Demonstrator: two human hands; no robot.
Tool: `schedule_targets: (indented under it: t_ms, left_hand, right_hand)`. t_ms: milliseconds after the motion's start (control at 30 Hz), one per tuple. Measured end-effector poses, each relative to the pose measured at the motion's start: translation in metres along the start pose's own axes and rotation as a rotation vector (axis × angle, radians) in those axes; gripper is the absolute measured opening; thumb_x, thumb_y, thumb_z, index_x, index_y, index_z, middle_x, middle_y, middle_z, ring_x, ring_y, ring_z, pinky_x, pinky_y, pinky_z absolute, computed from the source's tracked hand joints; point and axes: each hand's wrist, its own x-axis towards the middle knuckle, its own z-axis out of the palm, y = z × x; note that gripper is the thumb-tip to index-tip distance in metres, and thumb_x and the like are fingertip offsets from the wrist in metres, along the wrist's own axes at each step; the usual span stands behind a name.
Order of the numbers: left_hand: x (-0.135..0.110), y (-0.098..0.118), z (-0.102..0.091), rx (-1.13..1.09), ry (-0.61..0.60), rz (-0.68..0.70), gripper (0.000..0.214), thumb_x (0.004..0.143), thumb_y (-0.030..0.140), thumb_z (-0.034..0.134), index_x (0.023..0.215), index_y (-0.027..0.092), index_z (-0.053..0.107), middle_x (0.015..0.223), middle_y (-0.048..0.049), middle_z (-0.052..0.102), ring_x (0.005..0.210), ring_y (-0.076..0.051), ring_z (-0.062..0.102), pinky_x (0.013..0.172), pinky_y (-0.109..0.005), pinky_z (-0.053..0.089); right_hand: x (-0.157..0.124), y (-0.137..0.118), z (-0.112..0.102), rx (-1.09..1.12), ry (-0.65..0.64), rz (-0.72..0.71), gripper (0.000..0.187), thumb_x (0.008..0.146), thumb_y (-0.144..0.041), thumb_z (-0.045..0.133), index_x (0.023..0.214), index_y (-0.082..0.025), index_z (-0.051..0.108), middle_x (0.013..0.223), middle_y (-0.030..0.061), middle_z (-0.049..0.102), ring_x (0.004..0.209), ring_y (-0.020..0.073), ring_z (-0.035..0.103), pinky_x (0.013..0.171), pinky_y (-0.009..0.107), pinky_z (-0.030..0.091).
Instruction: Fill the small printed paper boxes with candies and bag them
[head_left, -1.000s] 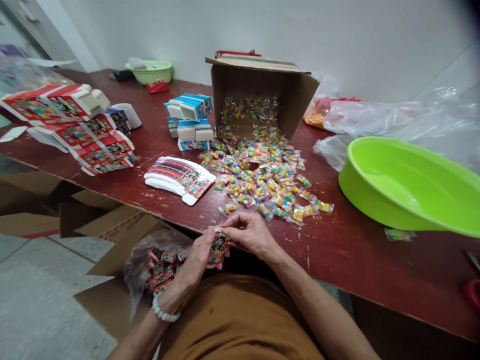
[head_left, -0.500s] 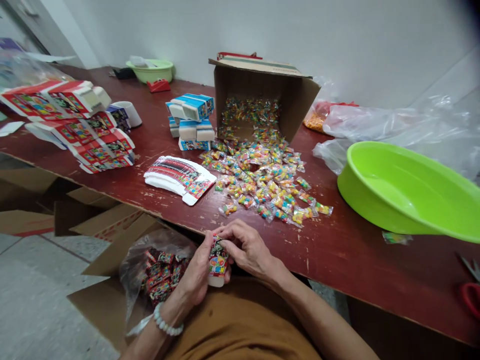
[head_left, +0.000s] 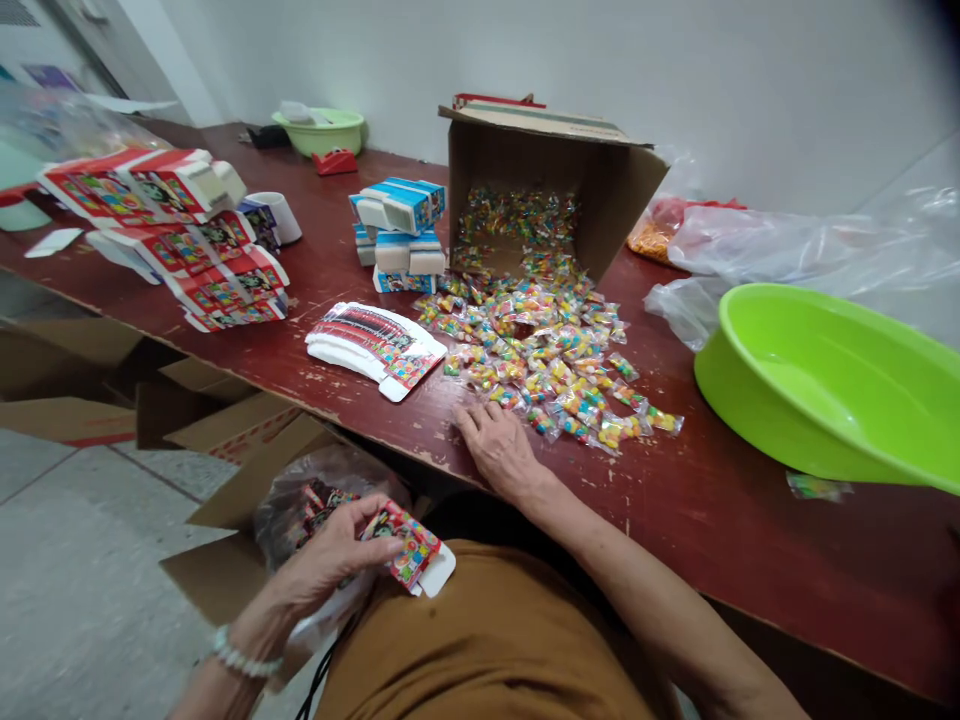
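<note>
1. Shifted left, the left hand point(head_left: 341, 548) grasps a small red printed cardboard box point(head_left: 414, 558) near the brown garment point(head_left: 487, 640); I judge squeezing could crush it.
2. Right hand point(head_left: 501, 450), moved away, lies unclenched beside clear plastic candy packets point(head_left: 562, 382); careless sweeping could scatter them.

Cannot see some fingers of the left hand point(head_left: 341, 545), hidden behind the small red printed cardboard box point(head_left: 412, 545). Cannot tell contact from gap between the right hand point(head_left: 495, 448) and the nearest clear-wrapped multicoloured candy packets point(head_left: 551, 375). Can only partly see the crumpled clear plastic bag point(head_left: 276, 495) behind the left hand. Cannot follow the lime-green oval plastic basin point(head_left: 787, 440) past the right edge. Cannot read tiny lettering on the brown cardboard carton point(head_left: 540, 120). Cannot identify blurred pale plastic heap point(head_left: 97, 115), far left.
</note>
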Motion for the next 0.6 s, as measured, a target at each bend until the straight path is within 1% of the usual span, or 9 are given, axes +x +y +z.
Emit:
schedule_targets:
  t_ms: [67,133,167,233,267,333,400,500,600]
  left_hand:
    - [-0.005,0.005,-0.019,0.157,-0.133,-0.122,0.041,0.059,0.035,0.087,0.088,0.014,0.067,0.073,-0.0033,0.071,0.058,-0.014,0.061,0.054,-0.023,0.048]
    - [-0.007,0.008,-0.032,0.270,-0.225,-0.219,0.042,0.057,0.037,0.086,0.087,0.014,0.068,0.066,-0.0013,0.068,0.049,-0.012,0.057,0.047,-0.022,0.044]
    - [-0.008,0.009,-0.036,0.303,-0.245,-0.231,0.040,0.056,0.037,0.086,0.084,0.014,0.068,0.065,-0.0008,0.068,0.049,-0.012,0.057,0.047,-0.022,0.043]
    - [-0.007,0.011,-0.037,0.297,-0.216,-0.179,0.036,0.058,0.036,0.086,0.079,0.015,0.065,0.066,-0.0004,0.067,0.051,-0.012,0.059,0.048,-0.021,0.044]
    - [-0.006,0.012,-0.035,0.260,-0.182,-0.132,0.036,0.060,0.036,0.084,0.082,0.015,0.063,0.070,-0.0008,0.068,0.052,-0.012,0.061,0.049,-0.021,0.045]
    - [-0.003,0.015,-0.025,0.163,-0.136,-0.054,0.039,0.068,0.035,0.080,0.095,0.017,0.060,0.083,-0.0036,0.071,0.055,-0.013,0.064,0.050,-0.021,0.047]
    - [-0.001,0.018,-0.012,0.092,-0.143,-0.005,0.042,0.074,0.033,0.075,0.108,0.019,0.054,0.095,-0.0067,0.070,0.057,-0.013,0.067,0.053,-0.023,0.050]
    - [0.002,0.022,0.008,0.037,-0.210,0.073,0.048,0.074,0.030,0.076,0.114,0.020,0.051,0.096,-0.0058,0.067,0.064,-0.015,0.069,0.059,-0.024,0.052]
    - [0.004,0.025,0.025,0.007,-0.248,0.146,0.047,0.073,0.030,0.077,0.113,0.019,0.054,0.089,-0.0035,0.064,0.062,-0.012,0.065,0.057,-0.022,0.052]
  right_hand:
    - [-0.001,0.003,0.001,0.000,0.045,0.014,0.043,0.092,-0.005,0.041,0.132,-0.014,0.052,0.119,0.0172,0.064,0.104,0.0273,0.056,0.085,0.039,0.050]
    - [-0.001,0.010,-0.002,0.100,0.113,0.059,0.042,0.090,-0.003,0.042,0.127,-0.013,0.057,0.118,0.0179,0.065,0.104,0.0268,0.058,0.088,0.039,0.049]
    - [-0.002,0.012,-0.004,0.197,0.159,0.093,0.040,0.088,-0.003,0.043,0.123,-0.013,0.060,0.116,0.0170,0.067,0.102,0.0260,0.060,0.090,0.039,0.049]
    - [-0.005,0.014,-0.011,0.479,0.246,0.189,0.034,0.088,-0.008,0.046,0.116,-0.015,0.063,0.105,0.0124,0.071,0.093,0.0229,0.064,0.086,0.036,0.052]
    - [-0.008,0.011,-0.015,0.643,0.275,0.236,0.032,0.088,-0.011,0.047,0.114,-0.016,0.064,0.099,0.0095,0.072,0.087,0.0207,0.065,0.081,0.034,0.053]
    - [-0.016,-0.001,-0.022,0.942,0.286,0.286,0.028,0.089,-0.017,0.048,0.112,-0.018,0.064,0.093,0.0051,0.072,0.077,0.0163,0.066,0.071,0.028,0.054]
    - [-0.024,-0.019,-0.028,1.114,0.280,0.251,0.025,0.089,-0.018,0.049,0.108,-0.018,0.065,0.093,0.0039,0.071,0.076,0.0141,0.066,0.069,0.025,0.053]
    - [-0.030,-0.040,-0.031,1.126,0.334,0.184,0.023,0.088,-0.017,0.051,0.105,-0.018,0.066,0.095,0.0047,0.070,0.083,0.0142,0.065,0.074,0.025,0.053]
    - [-0.030,-0.048,-0.030,1.092,0.360,0.184,0.023,0.087,-0.016,0.052,0.104,-0.019,0.067,0.096,0.0058,0.070,0.084,0.0152,0.065,0.075,0.027,0.053]
